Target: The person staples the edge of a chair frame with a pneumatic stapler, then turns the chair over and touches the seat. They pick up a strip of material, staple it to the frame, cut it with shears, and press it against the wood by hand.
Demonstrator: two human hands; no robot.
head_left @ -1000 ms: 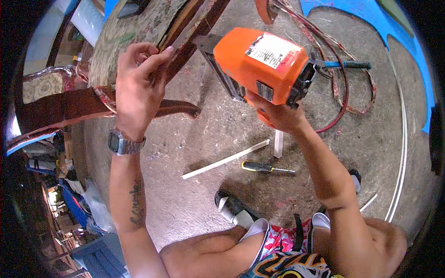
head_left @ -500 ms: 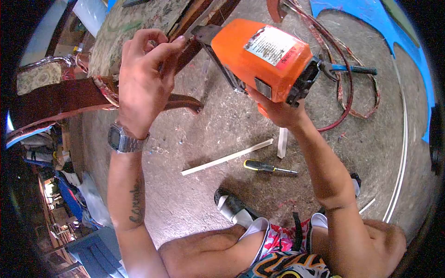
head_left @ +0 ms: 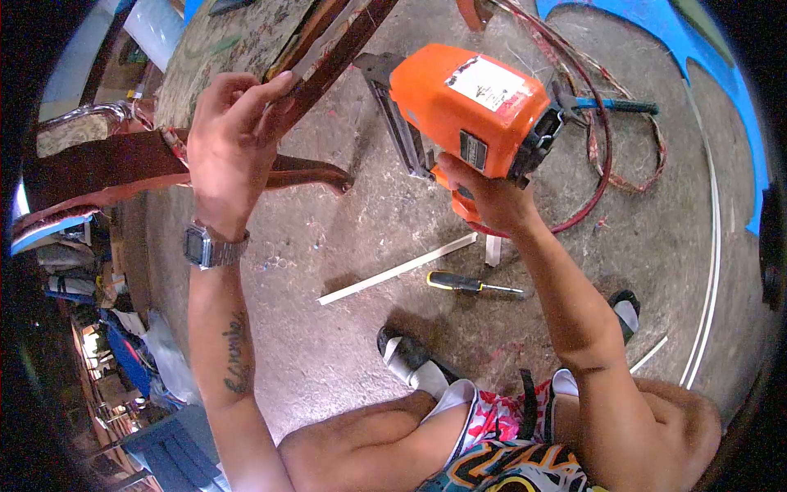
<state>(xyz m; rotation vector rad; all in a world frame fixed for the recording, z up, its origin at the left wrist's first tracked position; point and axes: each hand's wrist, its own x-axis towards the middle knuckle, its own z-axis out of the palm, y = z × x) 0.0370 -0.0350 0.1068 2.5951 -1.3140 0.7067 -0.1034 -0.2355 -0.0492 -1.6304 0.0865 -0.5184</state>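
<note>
My right hand (head_left: 492,197) is wrapped round the handle of an orange nail gun (head_left: 467,102) with a white label on top. The gun's dark nose points left, a little apart from the reddish-brown wooden frame (head_left: 340,70). At the frame's edge is my left hand (head_left: 234,148), its fingers bent and drawn together against the wood. Whatever those fingers may pinch is too small to make out. A curved wooden leg (head_left: 307,174) reaches out to the right below that hand.
On the floor lie a yellow-and-black screwdriver (head_left: 475,284), a pale strip (head_left: 393,271) and a blue-handled hammer (head_left: 615,105). A red hose (head_left: 602,164) curls behind the gun. Blue material (head_left: 742,131) lies at the right, a dark blue chair (head_left: 172,451) at the lower left.
The nail gun has drawn back slightly from the wooden frame, its nose now farther from my left hand. My left hand has shifted a little left and down along the frame.
</note>
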